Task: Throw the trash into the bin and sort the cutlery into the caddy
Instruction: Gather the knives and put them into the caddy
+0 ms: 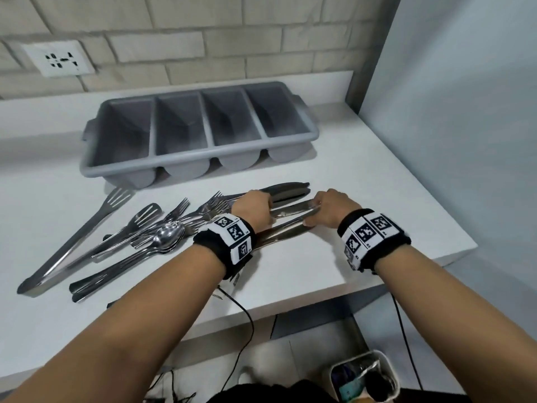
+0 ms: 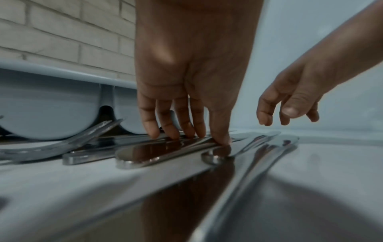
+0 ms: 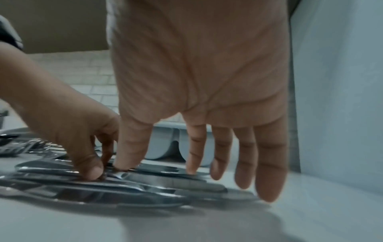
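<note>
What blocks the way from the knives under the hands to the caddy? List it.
Nothing visible. The knives lie on the counter just in front of the grey caddy, with only bare counter between. Its four compartments look empty. Both the left hand and right hand already touch the knives.

- Grey caddy (image 1: 200, 158)
- Shiny silver cutlery (image 1: 139, 228)
- White table (image 1: 290, 271)
- Black wristbands (image 1: 223, 242) with black-and-white square codes
- Pale brick wall (image 1: 203, 39)

Wall socket (image 1: 59, 60) on brick wall (image 1: 220, 39)

No legible text (only coded wristbands (image 1: 229, 234))
</note>
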`<state>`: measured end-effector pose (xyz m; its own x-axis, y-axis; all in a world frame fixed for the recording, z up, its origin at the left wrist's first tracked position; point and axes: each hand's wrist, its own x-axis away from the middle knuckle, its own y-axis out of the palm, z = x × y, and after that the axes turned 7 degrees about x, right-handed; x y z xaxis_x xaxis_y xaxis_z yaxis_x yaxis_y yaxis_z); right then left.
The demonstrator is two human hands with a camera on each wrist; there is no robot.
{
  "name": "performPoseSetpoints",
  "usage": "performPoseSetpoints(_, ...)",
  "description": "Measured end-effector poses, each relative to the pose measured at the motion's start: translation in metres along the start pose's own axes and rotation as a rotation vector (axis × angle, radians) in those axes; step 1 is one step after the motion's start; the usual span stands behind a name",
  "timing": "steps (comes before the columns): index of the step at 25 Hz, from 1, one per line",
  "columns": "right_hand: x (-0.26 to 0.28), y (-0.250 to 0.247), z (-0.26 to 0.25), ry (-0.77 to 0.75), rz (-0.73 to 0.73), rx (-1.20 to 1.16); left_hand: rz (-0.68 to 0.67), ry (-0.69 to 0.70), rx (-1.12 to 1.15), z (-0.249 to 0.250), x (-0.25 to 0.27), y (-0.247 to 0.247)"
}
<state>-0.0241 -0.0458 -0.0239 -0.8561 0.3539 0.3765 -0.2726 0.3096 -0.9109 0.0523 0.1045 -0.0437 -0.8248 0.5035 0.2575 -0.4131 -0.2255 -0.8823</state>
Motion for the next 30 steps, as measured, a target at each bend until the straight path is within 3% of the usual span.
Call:
performPoseSetpoints(2, -0.013, 0.0, 0.0, 0.029, -0.042, 0.064, -0.002, -0.012, -0.048, -0.001, -0.006, 0.0)
performPoseSetpoints(6, -0.025, 0.007, -0.002, -0.079, -0.05, 0.216, -0.014, 0.008, -0.182, 0.005, -0.01, 0.003)
performPoseSetpoints(18, -0.044, -0.006, 0.019, -0.141, -0.086, 0.241, -0.036, -0.015, -0.299, 0.016, -0.014, 0.009)
performPoseSetpoints(22, -0.044, -0.003, 0.023, -0.158, -0.088, 0.314, -0.082, -0.048, -0.249, 0.014, -0.017, 0.013)
performPoseSetpoints(30, -0.041, -0.002, 0.029, -0.23, -0.053, 0.29, -0.089, 0.036, -0.105, 0.008, -0.017, 0.011)
